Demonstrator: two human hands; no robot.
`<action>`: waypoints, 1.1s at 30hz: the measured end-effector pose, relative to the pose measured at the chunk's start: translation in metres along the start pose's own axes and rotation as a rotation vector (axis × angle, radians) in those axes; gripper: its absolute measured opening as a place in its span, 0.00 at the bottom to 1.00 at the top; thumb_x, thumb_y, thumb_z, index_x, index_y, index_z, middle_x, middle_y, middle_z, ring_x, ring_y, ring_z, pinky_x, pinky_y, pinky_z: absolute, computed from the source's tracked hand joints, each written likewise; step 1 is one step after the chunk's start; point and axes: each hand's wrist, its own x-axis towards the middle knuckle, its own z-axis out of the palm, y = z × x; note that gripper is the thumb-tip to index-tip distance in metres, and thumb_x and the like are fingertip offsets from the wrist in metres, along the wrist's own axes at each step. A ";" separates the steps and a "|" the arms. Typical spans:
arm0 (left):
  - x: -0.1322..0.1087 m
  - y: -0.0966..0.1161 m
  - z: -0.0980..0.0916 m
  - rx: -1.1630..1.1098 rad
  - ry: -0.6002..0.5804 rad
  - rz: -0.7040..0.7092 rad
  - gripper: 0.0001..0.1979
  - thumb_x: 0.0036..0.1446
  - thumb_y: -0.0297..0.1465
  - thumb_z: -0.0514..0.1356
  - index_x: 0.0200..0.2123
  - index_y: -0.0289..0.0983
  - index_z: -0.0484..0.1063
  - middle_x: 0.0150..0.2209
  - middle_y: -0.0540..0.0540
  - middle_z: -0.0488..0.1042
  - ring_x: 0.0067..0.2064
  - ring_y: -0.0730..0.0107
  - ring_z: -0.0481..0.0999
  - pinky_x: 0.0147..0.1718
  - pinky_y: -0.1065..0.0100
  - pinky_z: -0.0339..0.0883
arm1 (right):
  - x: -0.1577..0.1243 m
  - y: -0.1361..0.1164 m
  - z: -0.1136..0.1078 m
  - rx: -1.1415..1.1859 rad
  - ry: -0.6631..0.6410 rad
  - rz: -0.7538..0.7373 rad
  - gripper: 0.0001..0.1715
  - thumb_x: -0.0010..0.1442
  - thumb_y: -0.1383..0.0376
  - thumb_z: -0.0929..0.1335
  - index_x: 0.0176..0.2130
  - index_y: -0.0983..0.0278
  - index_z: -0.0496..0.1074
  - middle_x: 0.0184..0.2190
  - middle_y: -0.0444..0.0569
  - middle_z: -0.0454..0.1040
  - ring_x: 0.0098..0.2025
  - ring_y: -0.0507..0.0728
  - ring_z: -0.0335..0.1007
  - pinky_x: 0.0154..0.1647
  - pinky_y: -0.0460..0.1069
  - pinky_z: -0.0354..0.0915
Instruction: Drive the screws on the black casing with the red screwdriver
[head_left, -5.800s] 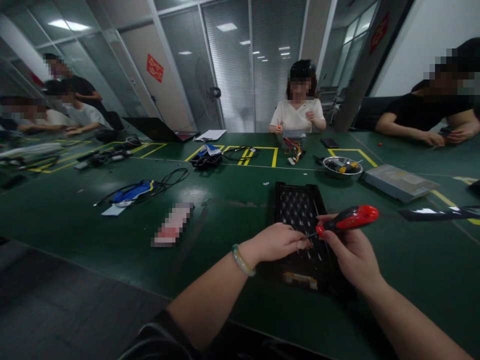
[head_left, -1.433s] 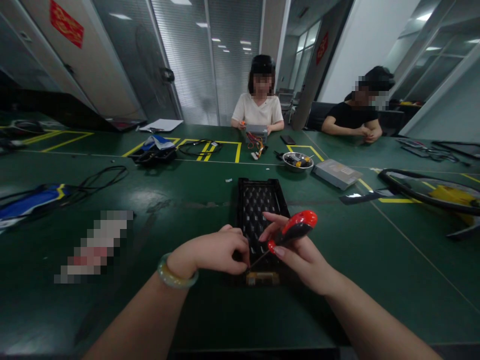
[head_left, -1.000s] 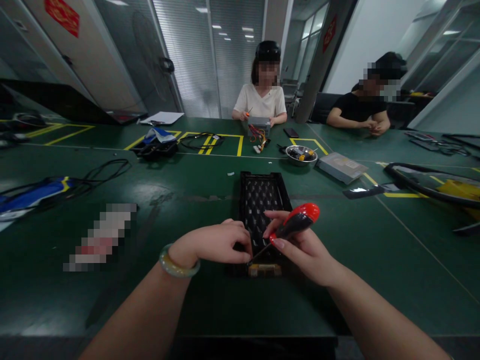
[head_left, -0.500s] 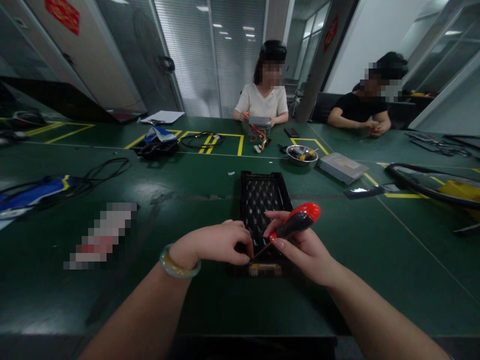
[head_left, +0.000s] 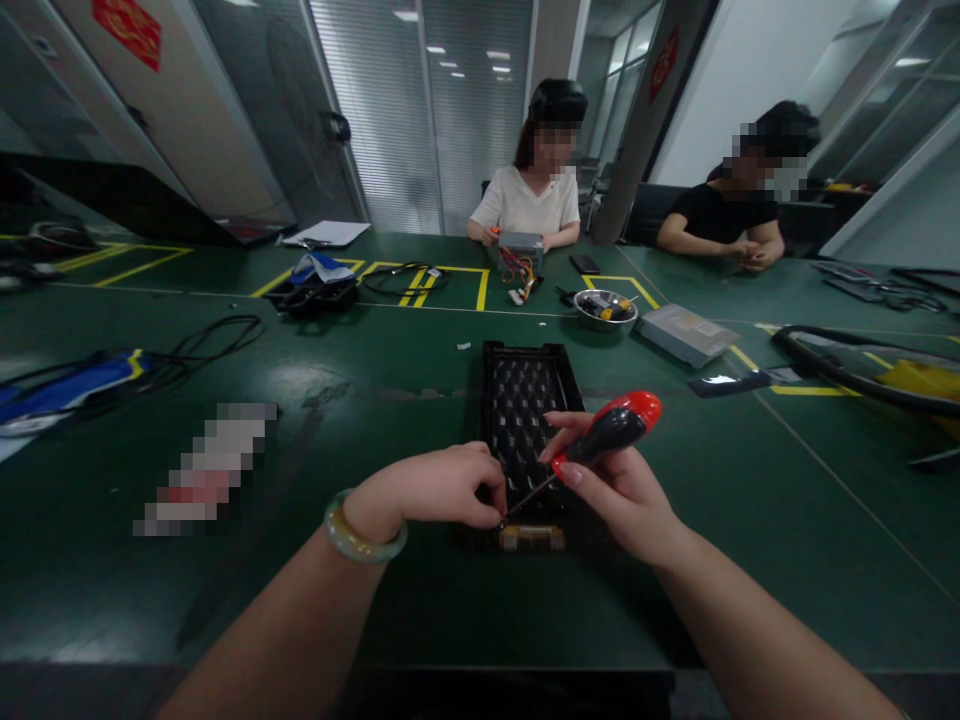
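A black plastic case (head_left: pixel 526 385) with a patterned inside lies on the green table in front of me. In my right hand (head_left: pixel 619 490) is a screwdriver (head_left: pixel 611 425) with a red and black handle, its thin shaft slanting down to the left toward the near left corner of the case. My left hand (head_left: pixel 442 487) is at that corner, thumb and fingertips pinched beside the screwdriver tip; whatever they pinch is too small to make out. Close by, an amber-and-metal part (head_left: pixel 531 537) sits at the near end of the case.
A metal bowl (head_left: pixel 606 322) holding small tools and a flat grey box (head_left: pixel 688 335) stand beyond the case to the right. Cables and a blue bag (head_left: pixel 75 390) lie left. Across the table sit two people, one by a metal box with coloured wires (head_left: pixel 521 250).
The screwdriver handle and my right hand have shifted right and slightly up, so more of the shaft shows. My left hand stays at the corner of the case.
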 end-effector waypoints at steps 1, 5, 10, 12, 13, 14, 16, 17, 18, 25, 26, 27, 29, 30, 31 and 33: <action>0.000 0.000 0.000 -0.001 0.000 0.002 0.06 0.56 0.33 0.63 0.36 0.41 0.80 0.36 0.50 0.78 0.47 0.63 0.69 0.47 0.67 0.62 | 0.000 0.000 0.000 0.002 -0.001 0.003 0.24 0.66 0.63 0.67 0.60 0.57 0.63 0.42 0.48 0.72 0.42 0.54 0.71 0.46 0.51 0.69; -0.001 0.004 -0.003 -0.009 -0.008 -0.016 0.07 0.57 0.33 0.63 0.37 0.41 0.80 0.37 0.50 0.78 0.48 0.63 0.70 0.48 0.67 0.62 | -0.001 0.001 -0.002 -0.046 -0.038 0.001 0.23 0.65 0.63 0.67 0.59 0.58 0.65 0.42 0.48 0.73 0.42 0.54 0.72 0.47 0.53 0.69; -0.003 0.009 -0.005 -0.010 -0.004 -0.041 0.08 0.56 0.32 0.63 0.40 0.42 0.80 0.39 0.50 0.78 0.49 0.62 0.70 0.46 0.67 0.63 | -0.001 0.005 -0.001 -0.093 -0.072 0.003 0.24 0.65 0.63 0.67 0.60 0.56 0.65 0.45 0.50 0.74 0.42 0.55 0.73 0.46 0.53 0.69; -0.003 0.009 -0.004 -0.008 -0.002 -0.043 0.08 0.57 0.32 0.62 0.40 0.41 0.80 0.39 0.49 0.78 0.49 0.63 0.70 0.46 0.68 0.63 | -0.001 0.005 0.000 -0.088 -0.073 0.003 0.25 0.65 0.63 0.67 0.60 0.56 0.65 0.45 0.50 0.74 0.42 0.55 0.73 0.45 0.53 0.69; -0.003 0.009 -0.004 -0.006 -0.004 -0.040 0.08 0.57 0.33 0.62 0.39 0.41 0.80 0.39 0.49 0.78 0.49 0.63 0.71 0.46 0.68 0.63 | -0.001 0.005 0.000 -0.082 -0.068 -0.001 0.24 0.64 0.63 0.68 0.59 0.56 0.65 0.44 0.50 0.74 0.42 0.55 0.73 0.44 0.53 0.69; -0.003 0.008 -0.004 -0.004 -0.006 -0.034 0.08 0.57 0.33 0.62 0.39 0.41 0.80 0.39 0.49 0.78 0.49 0.63 0.71 0.46 0.68 0.63 | -0.001 0.004 0.000 -0.073 -0.061 -0.005 0.24 0.64 0.63 0.68 0.59 0.56 0.65 0.43 0.49 0.74 0.41 0.55 0.73 0.44 0.53 0.69; -0.004 0.007 -0.005 0.001 -0.008 -0.011 0.08 0.58 0.33 0.62 0.40 0.42 0.80 0.38 0.49 0.79 0.49 0.63 0.71 0.47 0.68 0.62 | -0.001 0.003 -0.001 -0.042 -0.025 -0.015 0.23 0.64 0.64 0.68 0.58 0.55 0.67 0.41 0.47 0.74 0.40 0.54 0.72 0.43 0.52 0.68; -0.004 0.006 -0.005 0.001 -0.009 0.004 0.08 0.59 0.34 0.62 0.40 0.42 0.80 0.39 0.50 0.79 0.49 0.63 0.71 0.48 0.68 0.62 | 0.000 0.002 -0.002 -0.022 0.003 -0.023 0.22 0.64 0.64 0.68 0.57 0.55 0.67 0.40 0.47 0.74 0.40 0.54 0.71 0.42 0.51 0.68; -0.004 0.006 -0.006 -0.004 -0.015 0.021 0.09 0.60 0.35 0.61 0.41 0.42 0.80 0.39 0.50 0.79 0.50 0.64 0.71 0.49 0.68 0.62 | 0.000 0.001 -0.003 0.000 0.043 -0.033 0.21 0.64 0.65 0.68 0.56 0.55 0.68 0.39 0.46 0.74 0.39 0.54 0.71 0.42 0.51 0.67; 0.000 0.001 -0.007 -0.129 0.117 -0.036 0.15 0.66 0.40 0.55 0.45 0.41 0.78 0.43 0.49 0.79 0.44 0.68 0.76 0.45 0.69 0.65 | 0.016 0.012 -0.027 0.185 0.551 -0.140 0.13 0.60 0.65 0.70 0.46 0.60 0.75 0.33 0.46 0.76 0.33 0.51 0.67 0.30 0.47 0.60; 0.002 0.000 -0.006 -0.143 0.161 -0.055 0.14 0.66 0.40 0.55 0.45 0.41 0.78 0.43 0.49 0.79 0.44 0.68 0.76 0.45 0.69 0.66 | 0.020 0.015 -0.031 0.209 0.634 -0.143 0.11 0.59 0.65 0.70 0.44 0.60 0.76 0.32 0.46 0.76 0.33 0.51 0.67 0.29 0.46 0.59; 0.005 0.000 -0.005 -0.144 0.206 -0.070 0.14 0.65 0.40 0.56 0.44 0.41 0.78 0.43 0.49 0.79 0.43 0.68 0.77 0.45 0.69 0.66 | 0.023 0.019 -0.036 0.229 0.710 -0.141 0.10 0.58 0.65 0.70 0.42 0.61 0.76 0.31 0.45 0.75 0.32 0.51 0.68 0.28 0.46 0.58; 0.012 -0.001 -0.004 -0.103 0.284 -0.094 0.12 0.64 0.38 0.57 0.44 0.42 0.78 0.43 0.50 0.79 0.44 0.68 0.77 0.47 0.67 0.65 | 0.028 0.027 -0.044 0.262 0.822 -0.133 0.09 0.56 0.65 0.71 0.40 0.62 0.76 0.29 0.44 0.75 0.31 0.50 0.67 0.27 0.45 0.56; 0.016 -0.001 -0.003 -0.068 0.308 -0.101 0.11 0.64 0.37 0.58 0.44 0.42 0.78 0.43 0.50 0.80 0.44 0.67 0.77 0.49 0.67 0.64 | 0.030 0.030 -0.047 0.271 0.858 -0.126 0.09 0.56 0.64 0.71 0.39 0.62 0.75 0.29 0.44 0.75 0.30 0.50 0.67 0.27 0.45 0.56; 0.020 0.000 -0.002 -0.032 0.319 -0.104 0.11 0.63 0.36 0.58 0.44 0.43 0.79 0.43 0.50 0.80 0.44 0.67 0.77 0.50 0.66 0.63 | 0.032 0.034 -0.050 0.272 0.885 -0.120 0.09 0.55 0.64 0.71 0.38 0.62 0.75 0.28 0.44 0.75 0.30 0.50 0.67 0.26 0.45 0.55; 0.028 0.002 -0.001 0.032 0.311 -0.090 0.11 0.62 0.35 0.59 0.45 0.44 0.79 0.43 0.51 0.80 0.45 0.67 0.77 0.52 0.65 0.62 | 0.034 0.039 -0.054 0.265 0.919 -0.112 0.09 0.54 0.63 0.71 0.38 0.62 0.75 0.28 0.44 0.75 0.29 0.50 0.67 0.26 0.45 0.55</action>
